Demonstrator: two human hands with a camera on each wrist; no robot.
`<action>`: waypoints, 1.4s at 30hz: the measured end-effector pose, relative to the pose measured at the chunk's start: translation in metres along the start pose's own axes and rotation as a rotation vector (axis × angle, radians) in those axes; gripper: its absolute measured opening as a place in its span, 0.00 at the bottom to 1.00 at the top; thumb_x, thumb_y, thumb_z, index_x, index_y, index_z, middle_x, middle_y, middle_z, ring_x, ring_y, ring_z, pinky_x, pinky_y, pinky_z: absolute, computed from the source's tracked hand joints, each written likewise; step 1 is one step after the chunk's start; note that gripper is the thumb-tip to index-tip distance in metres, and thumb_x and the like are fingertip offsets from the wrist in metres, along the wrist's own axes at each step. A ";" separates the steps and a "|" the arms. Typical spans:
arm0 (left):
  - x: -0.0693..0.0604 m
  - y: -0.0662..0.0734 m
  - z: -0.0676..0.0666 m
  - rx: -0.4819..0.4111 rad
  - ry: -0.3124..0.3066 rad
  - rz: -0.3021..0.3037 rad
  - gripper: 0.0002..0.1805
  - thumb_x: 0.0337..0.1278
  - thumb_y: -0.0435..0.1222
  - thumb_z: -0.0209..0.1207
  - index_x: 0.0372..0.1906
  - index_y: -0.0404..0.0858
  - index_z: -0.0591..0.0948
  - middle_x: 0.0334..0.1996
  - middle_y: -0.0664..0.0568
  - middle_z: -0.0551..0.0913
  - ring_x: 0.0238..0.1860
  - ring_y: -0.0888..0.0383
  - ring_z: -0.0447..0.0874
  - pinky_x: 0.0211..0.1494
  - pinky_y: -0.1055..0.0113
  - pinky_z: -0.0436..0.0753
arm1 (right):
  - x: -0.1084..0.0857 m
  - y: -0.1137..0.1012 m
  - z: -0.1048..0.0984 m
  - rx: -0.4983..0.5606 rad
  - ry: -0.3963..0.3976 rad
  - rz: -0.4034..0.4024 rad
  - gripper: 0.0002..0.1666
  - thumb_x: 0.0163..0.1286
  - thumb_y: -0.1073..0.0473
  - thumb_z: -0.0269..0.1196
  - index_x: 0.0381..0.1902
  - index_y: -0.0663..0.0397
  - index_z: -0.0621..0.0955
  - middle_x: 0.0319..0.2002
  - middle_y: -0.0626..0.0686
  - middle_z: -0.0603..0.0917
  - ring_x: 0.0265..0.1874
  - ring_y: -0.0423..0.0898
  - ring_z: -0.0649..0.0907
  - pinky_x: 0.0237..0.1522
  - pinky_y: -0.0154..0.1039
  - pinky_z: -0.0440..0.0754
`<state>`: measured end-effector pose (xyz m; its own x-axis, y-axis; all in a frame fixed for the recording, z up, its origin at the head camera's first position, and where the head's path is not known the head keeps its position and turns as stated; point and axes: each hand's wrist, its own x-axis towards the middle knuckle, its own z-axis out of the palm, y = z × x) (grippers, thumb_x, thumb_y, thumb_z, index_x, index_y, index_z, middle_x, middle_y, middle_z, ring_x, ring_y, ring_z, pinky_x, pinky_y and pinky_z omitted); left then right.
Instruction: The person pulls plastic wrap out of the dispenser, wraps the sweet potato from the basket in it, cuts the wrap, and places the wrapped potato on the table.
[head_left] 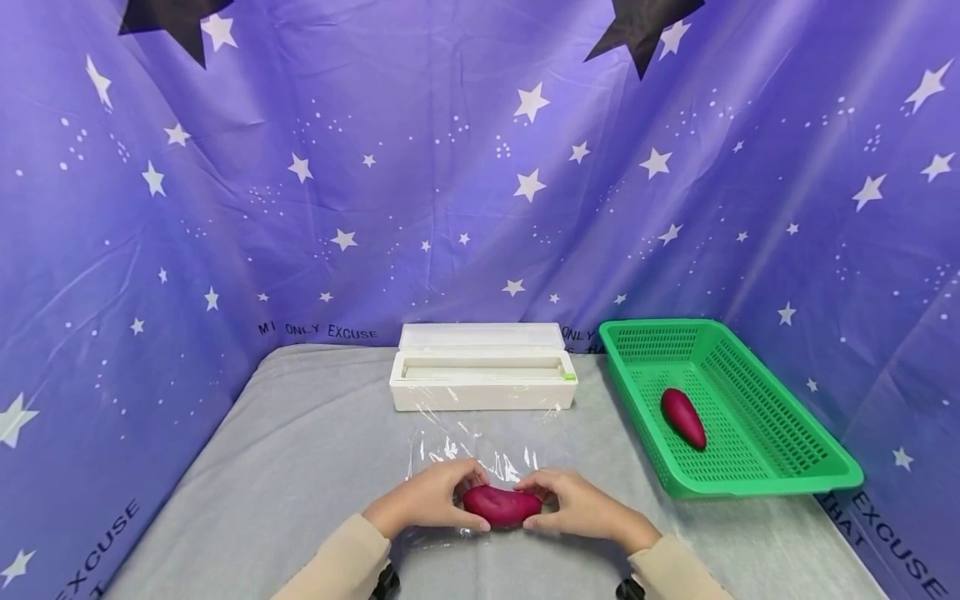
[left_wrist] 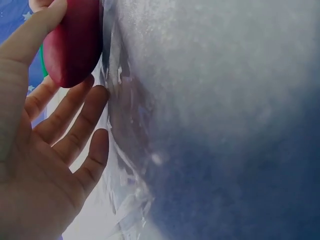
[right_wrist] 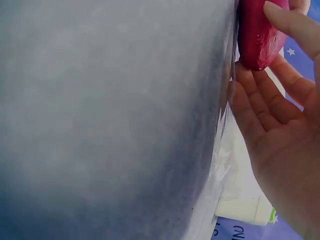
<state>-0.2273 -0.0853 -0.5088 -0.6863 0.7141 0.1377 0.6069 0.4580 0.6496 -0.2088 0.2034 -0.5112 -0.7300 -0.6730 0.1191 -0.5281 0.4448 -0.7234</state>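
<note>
Sweet potato (head_left: 504, 507): long axis roughly 9-to-3 o'clock; left hand (head_left: 429, 497), half-curled, grips 9 o'clock end, right hand (head_left: 583, 503) likewise 3 o'clock end.

We locate the sweet potato (head_left: 502, 506) between the left hand (head_left: 427, 498) and the right hand (head_left: 576, 505), on the plastic film (head_left: 450, 450). On the table (head_left: 300, 433) behind it, we find the film dispenser (head_left: 483, 396); to the right stands the basket (head_left: 780, 485) (a second sweet potato (head_left: 683, 418) lies inside).
</note>
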 end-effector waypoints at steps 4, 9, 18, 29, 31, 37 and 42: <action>-0.003 0.000 -0.003 -0.002 -0.015 -0.022 0.33 0.44 0.54 0.76 0.54 0.46 0.78 0.42 0.62 0.82 0.40 0.70 0.79 0.45 0.70 0.81 | -0.004 -0.003 -0.003 -0.017 0.005 0.007 0.28 0.63 0.50 0.73 0.56 0.58 0.80 0.46 0.44 0.84 0.44 0.37 0.82 0.48 0.37 0.83; -0.010 0.002 -0.011 0.027 0.001 -0.036 0.38 0.46 0.53 0.76 0.62 0.44 0.74 0.50 0.53 0.82 0.46 0.63 0.82 0.51 0.65 0.81 | -0.015 -0.005 -0.009 -0.071 0.038 0.016 0.29 0.63 0.51 0.73 0.57 0.58 0.79 0.47 0.48 0.84 0.44 0.39 0.83 0.48 0.38 0.83; -0.025 0.005 -0.027 0.072 0.001 0.059 0.14 0.53 0.43 0.73 0.38 0.44 0.81 0.33 0.62 0.81 0.36 0.68 0.79 0.44 0.71 0.80 | -0.036 -0.004 -0.020 -0.152 0.086 -0.042 0.16 0.62 0.54 0.74 0.42 0.51 0.79 0.37 0.43 0.81 0.37 0.37 0.81 0.41 0.35 0.82; -0.031 0.008 -0.016 0.124 -0.072 0.176 0.17 0.42 0.49 0.78 0.31 0.48 0.82 0.28 0.65 0.79 0.31 0.72 0.73 0.36 0.82 0.73 | -0.039 -0.002 -0.014 -0.251 0.070 -0.153 0.16 0.57 0.49 0.77 0.38 0.44 0.82 0.36 0.38 0.80 0.36 0.34 0.77 0.38 0.31 0.78; -0.033 0.009 -0.013 0.185 -0.087 0.168 0.20 0.37 0.53 0.79 0.31 0.51 0.82 0.28 0.66 0.76 0.30 0.74 0.70 0.35 0.83 0.69 | -0.039 -0.001 -0.012 -0.272 0.061 -0.167 0.16 0.56 0.48 0.77 0.38 0.43 0.82 0.35 0.38 0.79 0.35 0.33 0.76 0.38 0.30 0.77; -0.035 0.009 -0.011 0.250 -0.106 0.156 0.19 0.35 0.49 0.80 0.30 0.52 0.81 0.27 0.68 0.72 0.30 0.75 0.67 0.35 0.83 0.68 | -0.040 0.000 -0.008 -0.315 0.063 -0.178 0.15 0.56 0.50 0.77 0.36 0.42 0.82 0.35 0.36 0.77 0.35 0.32 0.74 0.38 0.29 0.76; -0.034 0.007 -0.010 0.234 -0.103 0.164 0.11 0.42 0.40 0.77 0.29 0.50 0.84 0.27 0.69 0.74 0.32 0.76 0.69 0.37 0.85 0.69 | -0.039 -0.001 -0.008 -0.312 0.057 -0.186 0.10 0.57 0.53 0.76 0.33 0.41 0.83 0.33 0.36 0.77 0.34 0.31 0.74 0.37 0.27 0.75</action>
<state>-0.2033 -0.1115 -0.5012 -0.5345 0.8332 0.1418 0.7902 0.4331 0.4336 -0.1829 0.2341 -0.5097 -0.6277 -0.7291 0.2729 -0.7543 0.4829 -0.4447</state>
